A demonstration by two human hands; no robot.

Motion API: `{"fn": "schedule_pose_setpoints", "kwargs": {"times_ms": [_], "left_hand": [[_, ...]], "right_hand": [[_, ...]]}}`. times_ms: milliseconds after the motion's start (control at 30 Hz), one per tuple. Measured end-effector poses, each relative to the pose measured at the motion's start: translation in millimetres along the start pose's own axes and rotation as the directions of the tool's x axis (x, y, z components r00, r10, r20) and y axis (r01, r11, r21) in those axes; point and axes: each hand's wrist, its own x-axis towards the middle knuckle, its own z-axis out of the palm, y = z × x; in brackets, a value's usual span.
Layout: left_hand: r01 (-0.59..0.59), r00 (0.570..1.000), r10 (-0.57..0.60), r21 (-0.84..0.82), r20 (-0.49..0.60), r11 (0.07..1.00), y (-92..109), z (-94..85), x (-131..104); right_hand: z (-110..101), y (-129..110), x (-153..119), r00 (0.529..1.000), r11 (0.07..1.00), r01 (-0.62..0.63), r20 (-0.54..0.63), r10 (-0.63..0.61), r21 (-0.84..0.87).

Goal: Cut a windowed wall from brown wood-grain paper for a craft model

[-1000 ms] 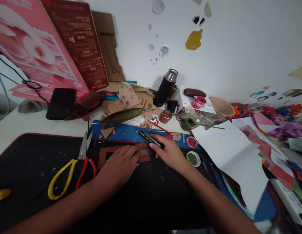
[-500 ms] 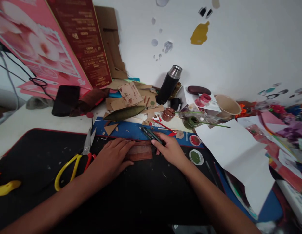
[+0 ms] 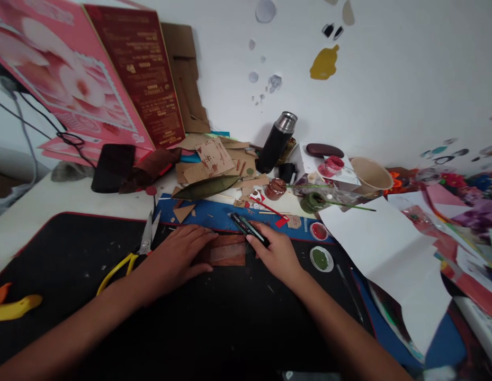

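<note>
My left hand lies flat, fingers stretched out, on the left part of a small brown-painted piece, apparently cardboard, with a paler band across its middle. My right hand is closed around a dark utility knife. The knife points up and to the left, just beyond the brown piece's far edge; I cannot tell whether a blade is out. Yellow-handled scissors lie beside my left forearm, which covers part of them. All this rests on a black mat.
Beyond the mat lie cardboard scraps, a green leaf shape and a black thermos. Paint jars stand farther back. A lid of green paint sits right of my right hand, near white paper.
The view has shifted slightly, so most things appear a little lower. The knife's front end has tipped slightly downward in my right hand. My left hand still presses on the brown piece.
</note>
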Motion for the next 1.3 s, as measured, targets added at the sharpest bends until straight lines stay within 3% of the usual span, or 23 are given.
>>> {"fn": "schedule_pose_setpoints", "kwargs": {"times_ms": [167, 300, 567, 733, 933, 1000, 1100, 1133, 1300], "left_hand": [[-0.004, 1.0, 0.004, 0.05, -0.013, 0.999, -0.2, -0.3, -5.6], [0.025, 1.0, -0.024, 0.094, -0.014, 0.995, -0.3, -5.7, -19.0], [0.157, 0.988, -0.157, 0.091, -0.003, 0.983, -20.3, -9.1, -50.9], [0.201, 0.978, -0.204, 0.058, 0.045, 0.978, -31.0, -14.7, -56.4], [0.209, 0.976, -0.215, 0.155, 0.025, 0.965, -41.7, -32.9, -59.2], [0.169, 0.985, -0.172, 0.161, 0.006, 0.972, -32.9, -36.0, -51.5], [0.197, 0.972, -0.188, 0.057, -0.138, 0.979, -4.9, -32.7, -30.6], [0.159, 0.971, -0.154, 0.013, -0.182, 0.987, 5.9, -29.5, -22.8], [0.048, 0.991, -0.046, 0.014, -0.127, 0.999, 40.4, -10.5, 4.7]], "right_hand": [[6.7, 5.8, -4.6, 0.991, 0.971, -0.103, -0.057, 0.118, 0.214], [9.4, 7.1, -7.7, 0.982, 0.926, -0.116, -0.098, 0.161, 0.359], [10.6, 8.2, -7.4, 0.983, 0.924, -0.103, -0.106, 0.151, 0.369], [11.1, 7.6, -7.7, 0.982, 0.926, -0.092, -0.119, 0.145, 0.366], [10.5, 7.4, -9.0, 0.981, 0.929, -0.104, -0.116, 0.154, 0.356], [10.2, 7.7, -9.2, 0.982, 0.929, -0.104, -0.113, 0.152, 0.354], [9.9, 8.4, -9.3, 0.983, 0.927, -0.098, -0.109, 0.146, 0.361], [9.8, 8.6, -9.4, 0.983, 0.927, -0.097, -0.109, 0.146, 0.363], [8.7, 8.4, -10.1, 0.984, 0.926, -0.097, -0.102, 0.143, 0.365]]}}
